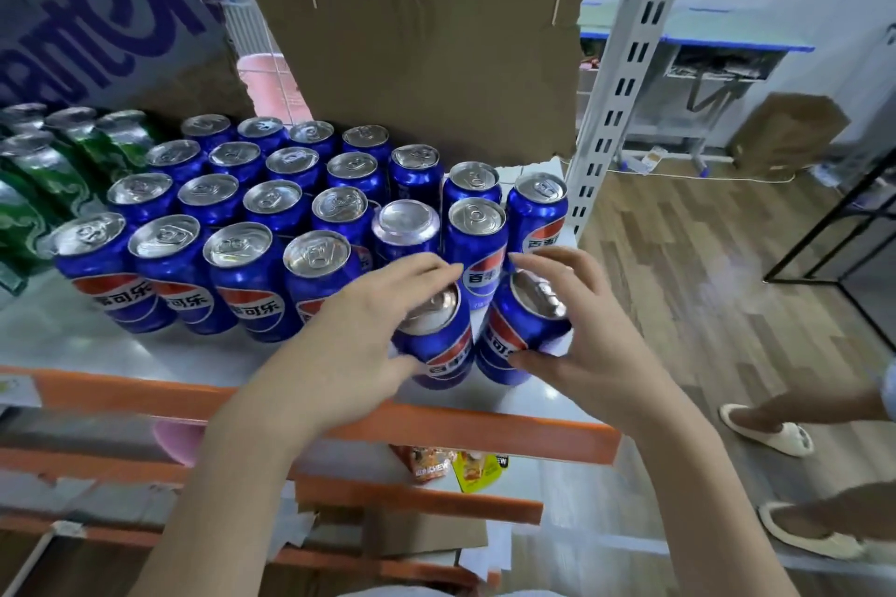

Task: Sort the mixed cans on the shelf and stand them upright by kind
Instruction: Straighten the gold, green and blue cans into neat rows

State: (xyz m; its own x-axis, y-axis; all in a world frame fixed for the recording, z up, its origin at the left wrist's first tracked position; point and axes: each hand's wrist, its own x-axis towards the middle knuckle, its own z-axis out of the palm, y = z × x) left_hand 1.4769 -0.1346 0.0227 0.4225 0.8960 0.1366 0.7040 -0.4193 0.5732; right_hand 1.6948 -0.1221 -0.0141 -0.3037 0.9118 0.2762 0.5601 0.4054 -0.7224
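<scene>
While each of the hands, left hand (373, 330) and right hand (577, 335), grips a blue can (439, 344), the placing step remains: stand both upright beside the blue rows (271, 208) ahead.

- Rows of upright blue aluminium cola cans (247, 267) stand on the white metal shelf (97, 344).
- Green cans (43, 170): left of the blue rows.
- Torn brown cardboard sheet (426, 39): behind the blue rows.
- Two blue cans at shelf front edge, right of front row: left hand (368, 330) on one (436, 344), right hand (577, 335) on the other (519, 335).
</scene>
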